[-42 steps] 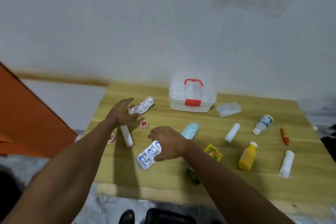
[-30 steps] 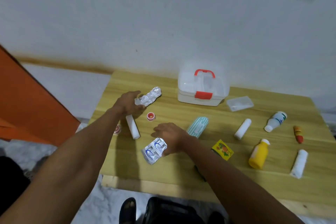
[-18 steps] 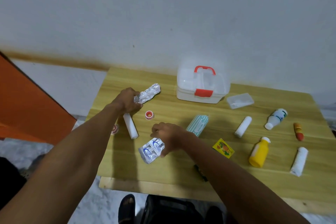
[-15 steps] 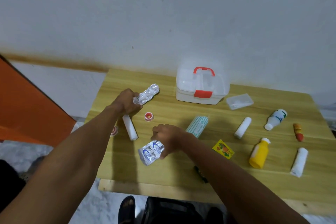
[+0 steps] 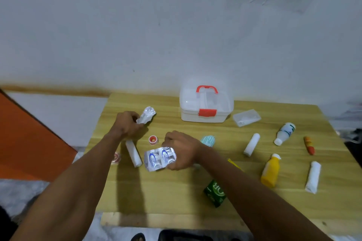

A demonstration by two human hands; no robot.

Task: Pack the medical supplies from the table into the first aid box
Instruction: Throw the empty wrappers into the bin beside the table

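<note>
A: Status of our hands?

B: Our left hand [image 5: 128, 124] is closed around one end of a crumpled foil blister strip [image 5: 146, 117]; the rest of the strip projects up and to the right of the fist. Our right hand [image 5: 181, 149] is closed on a silver blister pack with blue print [image 5: 159, 158], pinched along its right edge and held clear of the wooden table [image 5: 176, 191].

A: Location of the first aid box?

B: The first aid box [image 5: 205, 106] stands at the far edge of the table, lid down, red handle on top, red latch at the front. A clear plastic tray [image 5: 246, 117] lies just beside it on the right.

A: Items on the table near our hands?

B: A white gauze roll [image 5: 133, 153] lies below our left hand. A small red-and-white tape spool [image 5: 153, 139] sits between our two hands. A second spool [image 5: 116, 158] is partly hidden at our left forearm. A teal packet [image 5: 208, 140] shows just behind our right wrist.

A: Items on the right side?

B: A second white roll [image 5: 251, 144], a white bottle [image 5: 284, 133], a red-orange tube [image 5: 309, 145], a yellow bottle [image 5: 270, 170] and a third white roll [image 5: 313, 177], all well apart. A green box [image 5: 215, 193] lies near the front edge, touching our right forearm in view. A yellow sachet [image 5: 234, 163] is mostly hidden by that arm.
</note>
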